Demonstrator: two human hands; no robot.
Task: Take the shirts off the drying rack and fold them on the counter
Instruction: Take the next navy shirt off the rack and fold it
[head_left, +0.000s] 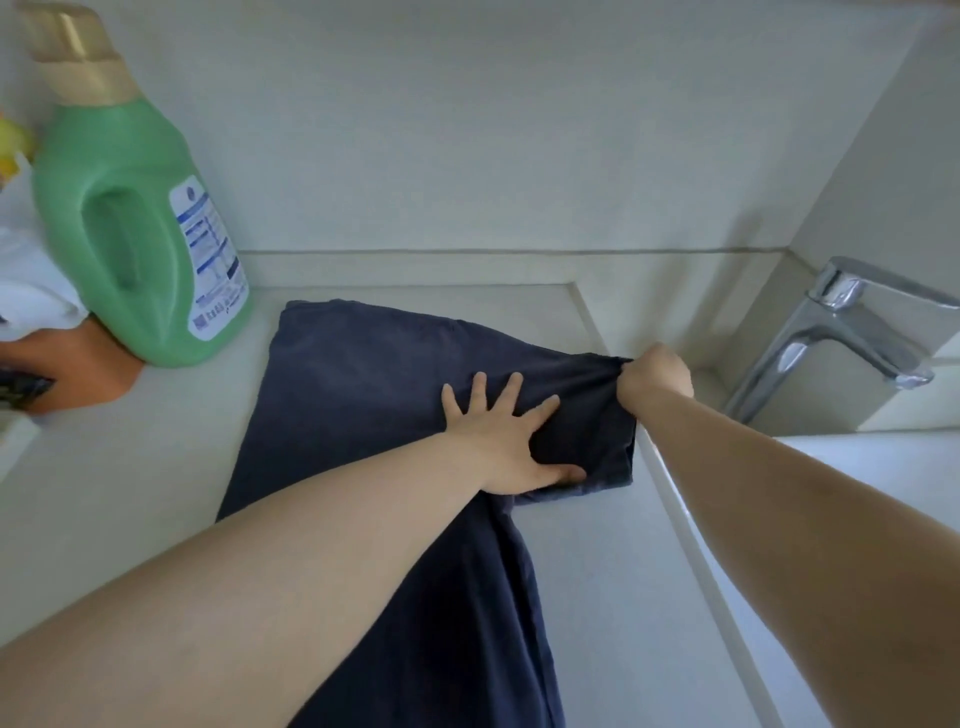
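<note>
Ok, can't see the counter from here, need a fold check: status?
Left hand flat, pressing navy shirt to counter. Right hand gripping its sleeve edge, pulled taut. Green detergent bottle beside shirt, clear of it.

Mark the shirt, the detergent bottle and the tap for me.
shirt (353, 374): head view, flat upper panel.
detergent bottle (130, 234): head view, green body by the handle.
tap (810, 332): head view, chrome neck.
</note>
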